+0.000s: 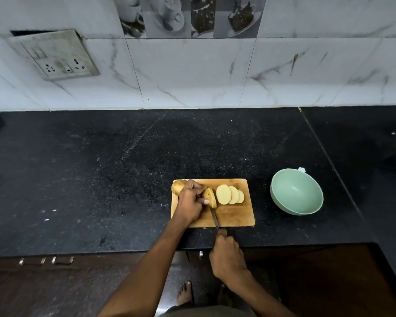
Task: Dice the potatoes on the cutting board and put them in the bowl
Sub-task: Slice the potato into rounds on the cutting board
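Head view looks down on the left hand (189, 203), whose curled fingers (201, 193) and thumb clamp the uncut part of a potato (209, 197) on the cutting board (233, 213); the cut end of that piece faces right; the right hand (226, 255) sits nearer the body, over the counter's front edge, its fingers wrapped tight round the handle of a knife (214, 218); the blade runs up across the board and meets the held potato at its right side; three pale slices (229, 194) lie overlapping just right of the blade, on the board's upper half; a second, whole potato (178, 186) lies at the board's far left corner, partly behind the left hand; the board rests on a black speckled countertop (124, 170); a pale green bowl (296, 194) stands on the counter to the right of the board, apart from it, with nothing visible inside; behind the counter rises a marbled tile wall (192, 72) with a switch plate (55, 54) at the left.
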